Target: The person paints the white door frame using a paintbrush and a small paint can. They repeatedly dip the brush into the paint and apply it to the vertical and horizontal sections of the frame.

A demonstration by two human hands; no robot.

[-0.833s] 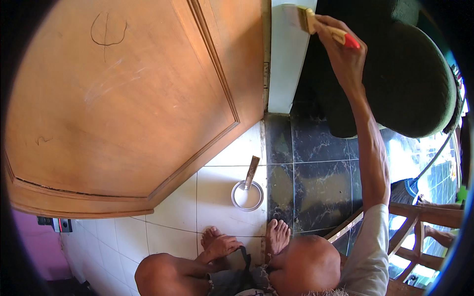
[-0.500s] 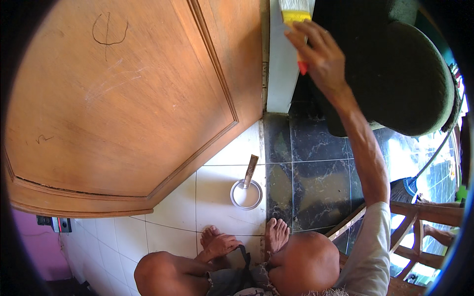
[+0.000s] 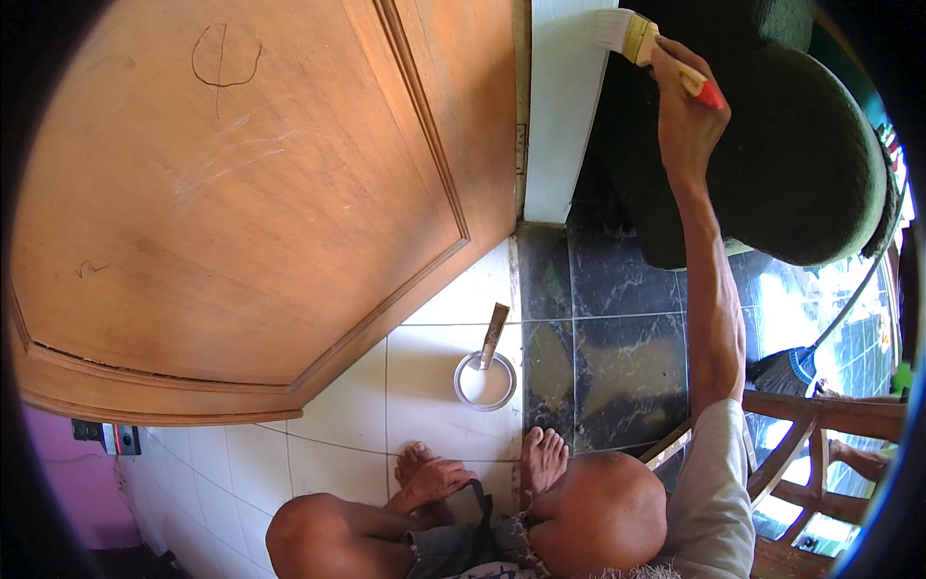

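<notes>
Up at the top, my right hand (image 3: 690, 111) is closed around the handle of a paintbrush (image 3: 639, 37) with pale bristles and a red handle end. The bristle tips lie against the edge of a whitish door-frame post (image 3: 564, 106). Low down by my left foot, my left hand (image 3: 439, 482) is closed, its fingertips at the end of a black strap (image 3: 482, 507) that runs down to my shorts. On the tiles ahead of my feet stands an open paint can (image 3: 485, 396) with white paint inside. A flat stirring stick (image 3: 494, 336) leans in it.
A brown wooden door (image 3: 241, 222) fills the left side. Beyond the post is a dark green upholstered seat (image 3: 791, 164). At right are a blue-black broom (image 3: 791, 367), a wooden lattice frame (image 3: 801, 434) and part of another person's foot (image 3: 858, 461). White tiles meet dark marbled ones.
My right hand has swung to the right with the brush, which has turned from upright to slanting, bristles pointing left. My left hand and the can stay in place.
</notes>
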